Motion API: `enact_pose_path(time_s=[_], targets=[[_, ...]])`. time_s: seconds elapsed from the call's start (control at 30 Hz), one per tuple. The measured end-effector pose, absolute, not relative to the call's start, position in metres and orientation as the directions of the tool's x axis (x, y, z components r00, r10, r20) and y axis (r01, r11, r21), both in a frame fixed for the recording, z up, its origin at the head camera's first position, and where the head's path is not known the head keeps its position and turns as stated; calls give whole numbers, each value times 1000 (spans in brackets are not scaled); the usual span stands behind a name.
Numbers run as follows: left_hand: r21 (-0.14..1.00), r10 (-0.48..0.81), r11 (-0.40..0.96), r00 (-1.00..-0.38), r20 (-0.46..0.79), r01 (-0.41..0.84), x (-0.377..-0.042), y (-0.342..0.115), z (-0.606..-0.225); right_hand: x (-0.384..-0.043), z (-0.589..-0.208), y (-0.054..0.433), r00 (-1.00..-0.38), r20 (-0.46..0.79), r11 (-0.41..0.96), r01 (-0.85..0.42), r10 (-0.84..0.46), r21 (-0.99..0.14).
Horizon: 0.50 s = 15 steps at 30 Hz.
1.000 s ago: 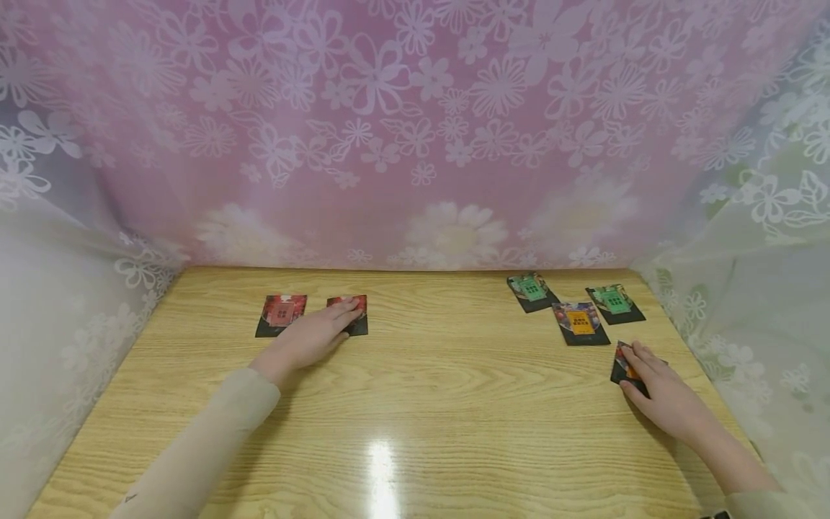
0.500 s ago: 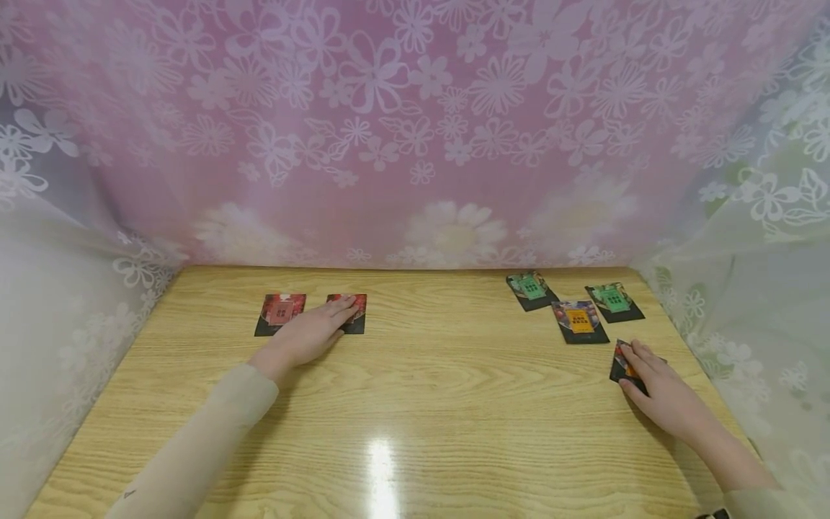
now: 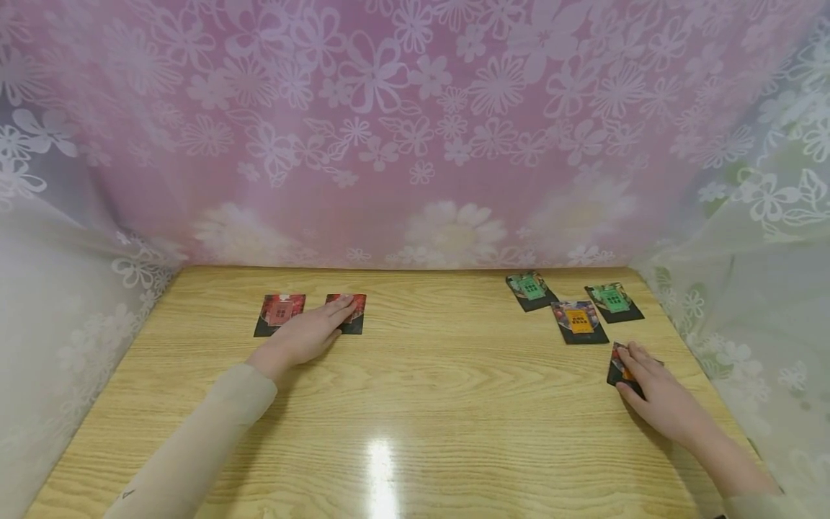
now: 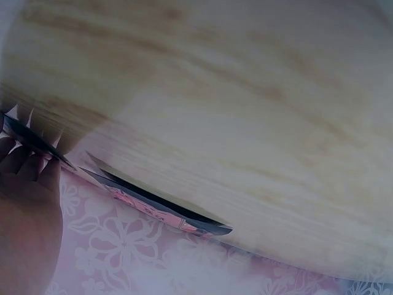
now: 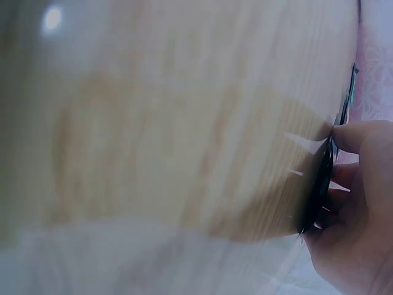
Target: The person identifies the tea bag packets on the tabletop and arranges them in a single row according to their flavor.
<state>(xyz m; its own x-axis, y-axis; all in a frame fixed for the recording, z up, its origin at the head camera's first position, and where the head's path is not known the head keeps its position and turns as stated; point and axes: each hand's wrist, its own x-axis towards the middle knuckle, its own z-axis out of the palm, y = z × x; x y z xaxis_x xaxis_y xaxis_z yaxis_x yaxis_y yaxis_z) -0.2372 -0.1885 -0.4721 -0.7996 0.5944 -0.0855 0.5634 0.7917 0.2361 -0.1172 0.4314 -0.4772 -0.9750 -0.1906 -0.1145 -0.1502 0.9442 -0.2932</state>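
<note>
At the centre-left of the head view, a red packet [image 3: 354, 326] is covered in part by the left hand [image 3: 305, 339], whose fingers are laid out nearly straight across it; nothing is clasped. A second red packet [image 3: 277, 314] is seen just to the left, its lower right corner hidden behind the same hand; whether it is touched cannot be told.

At the lower right, a dark packet with an orange patch [image 3: 617, 369] is pressed by the right hand [image 3: 661, 398]. The fingers are extended over it and the thumb is held apart at its near edge. In the right wrist view, its dark edge is met by the thumb and fingertips.

Above that hand, an orange-labelled packet [image 3: 580, 322] is laid between two green-labelled ones, the left green packet [image 3: 530, 290] and the right green packet [image 3: 614, 301], both set nearer the back edge.

All six are supported by a wood-grained table [image 3: 415, 389], on which a bright reflection [image 3: 381, 472] is cast at bottom centre. The back is closed off by a pink floral curtain [image 3: 415, 137], and the sides are hung with pale patterned cloth [image 3: 772, 324]. The left forearm is covered by a light sleeve [image 3: 214, 425].
</note>
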Motion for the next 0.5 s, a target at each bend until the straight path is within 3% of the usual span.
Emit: enact_pose_path(time_s=[0.5], targets=[[223,597,791,-798,-81,569,-235,-187,-472,-104,-475,397,-968,-122,936,-173,-219,-305]])
